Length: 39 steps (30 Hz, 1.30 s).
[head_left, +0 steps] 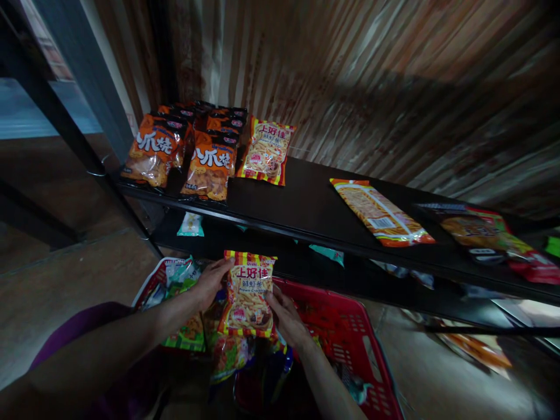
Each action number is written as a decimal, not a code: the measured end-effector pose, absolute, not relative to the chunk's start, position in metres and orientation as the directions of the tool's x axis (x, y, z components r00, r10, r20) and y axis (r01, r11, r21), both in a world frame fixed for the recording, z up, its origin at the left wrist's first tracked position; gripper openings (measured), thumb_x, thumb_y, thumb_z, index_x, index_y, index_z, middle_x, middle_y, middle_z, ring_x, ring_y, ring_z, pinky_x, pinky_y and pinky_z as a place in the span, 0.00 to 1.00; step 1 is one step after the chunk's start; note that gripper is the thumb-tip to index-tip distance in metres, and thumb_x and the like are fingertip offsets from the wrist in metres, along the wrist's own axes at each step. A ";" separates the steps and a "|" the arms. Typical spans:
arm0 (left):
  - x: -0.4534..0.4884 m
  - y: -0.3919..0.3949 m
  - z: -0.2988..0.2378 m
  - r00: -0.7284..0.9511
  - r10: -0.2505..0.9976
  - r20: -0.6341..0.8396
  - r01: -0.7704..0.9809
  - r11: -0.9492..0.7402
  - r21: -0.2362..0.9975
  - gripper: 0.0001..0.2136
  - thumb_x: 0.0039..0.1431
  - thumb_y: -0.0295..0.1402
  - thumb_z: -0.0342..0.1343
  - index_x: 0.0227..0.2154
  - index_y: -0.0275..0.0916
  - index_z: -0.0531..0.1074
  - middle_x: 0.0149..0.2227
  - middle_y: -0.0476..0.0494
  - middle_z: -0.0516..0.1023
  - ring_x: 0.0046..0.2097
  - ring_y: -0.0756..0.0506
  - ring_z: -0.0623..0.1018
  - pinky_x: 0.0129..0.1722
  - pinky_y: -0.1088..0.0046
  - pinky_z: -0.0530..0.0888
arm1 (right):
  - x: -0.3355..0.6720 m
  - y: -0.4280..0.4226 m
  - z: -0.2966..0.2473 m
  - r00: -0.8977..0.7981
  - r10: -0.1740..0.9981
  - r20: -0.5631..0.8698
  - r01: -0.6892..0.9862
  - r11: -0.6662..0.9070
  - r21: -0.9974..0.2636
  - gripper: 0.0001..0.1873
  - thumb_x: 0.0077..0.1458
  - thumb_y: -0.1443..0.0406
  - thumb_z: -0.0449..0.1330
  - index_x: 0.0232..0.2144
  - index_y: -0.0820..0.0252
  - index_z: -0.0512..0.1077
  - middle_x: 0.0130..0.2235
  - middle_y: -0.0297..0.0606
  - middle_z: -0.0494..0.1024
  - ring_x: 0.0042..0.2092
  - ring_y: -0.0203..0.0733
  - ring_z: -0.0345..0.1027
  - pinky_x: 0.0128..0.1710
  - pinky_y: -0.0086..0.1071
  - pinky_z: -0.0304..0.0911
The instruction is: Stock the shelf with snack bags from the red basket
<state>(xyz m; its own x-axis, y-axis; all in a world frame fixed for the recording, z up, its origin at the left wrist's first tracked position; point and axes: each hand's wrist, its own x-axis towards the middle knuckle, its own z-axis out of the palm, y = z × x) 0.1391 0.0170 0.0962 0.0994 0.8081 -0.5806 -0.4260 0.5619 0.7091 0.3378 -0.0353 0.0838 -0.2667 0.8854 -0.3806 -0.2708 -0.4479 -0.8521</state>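
A yellow and red prawn cracker bag is held upright between both my hands, above a red shopping basket. My left hand grips the bag's upper left edge. My right hand clasps its lower right edge. A matching prawn cracker bag lies on the black shelf above, next to several orange snack bags. More snack bags fill the basket under my hands.
Further right on the shelf lie a long orange packet and a dark red and green packet. A lower shelf holds teal packets. A dark post stands at left. Wooden wall behind.
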 end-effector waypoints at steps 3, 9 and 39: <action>0.136 0.023 0.099 0.074 0.796 -0.601 -0.472 0.558 0.682 0.18 0.38 0.44 0.66 0.29 0.36 0.75 0.29 0.44 0.79 0.29 0.48 0.76 0.28 0.73 0.70 | 0.339 -0.040 0.085 -0.328 0.848 -0.416 -0.252 -0.503 -0.827 0.26 0.45 0.56 0.67 0.48 0.52 0.70 0.46 0.41 0.76 0.50 0.48 0.69 0.49 0.46 0.65; 0.131 0.034 0.100 -0.068 0.788 -0.611 -0.513 0.498 0.699 0.13 0.41 0.39 0.65 0.26 0.36 0.73 0.25 0.46 0.77 0.24 0.49 0.74 0.24 0.74 0.69 | 0.329 -0.047 0.076 -0.190 0.807 -0.560 -0.406 -0.584 -0.703 0.30 0.37 0.63 0.73 0.45 0.53 0.69 0.41 0.34 0.77 0.41 0.42 0.73 0.42 0.43 0.70; 0.139 0.004 0.117 -0.048 0.745 -0.666 -0.570 0.527 0.630 0.03 0.50 0.29 0.57 0.26 0.35 0.72 0.23 0.47 0.75 0.23 0.51 0.72 0.24 0.76 0.66 | 0.266 -0.108 0.076 -0.124 0.723 -0.679 -0.633 -0.585 -0.507 0.16 0.31 0.69 0.74 0.20 0.62 0.70 0.25 0.34 0.78 0.34 0.44 0.77 0.41 0.35 0.72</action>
